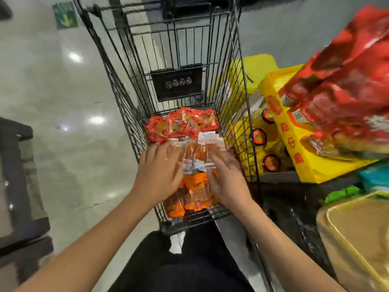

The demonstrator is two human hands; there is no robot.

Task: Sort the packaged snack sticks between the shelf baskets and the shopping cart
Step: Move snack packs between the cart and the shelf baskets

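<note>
A black wire shopping cart [183,51] stands in front of me. On its floor lie red square snack packets [181,124] at the far end and orange packets [195,197] at the near end. Between my hands is a bundle of clear-wrapped orange snack sticks [193,153]. My left hand [159,175] holds the bundle's left side, fingers spread along it. My right hand [226,178] holds its right side, fingertips blurred. Both hands are inside the cart, above the orange packets.
To the right, a shelf carries a yellow box [294,142] heaped with red snack packs [345,81], yellow bottles with black and red caps [260,137] and a tan tray [357,234]. A dark fixture [19,186] is at the left. Shiny floor lies left of the cart.
</note>
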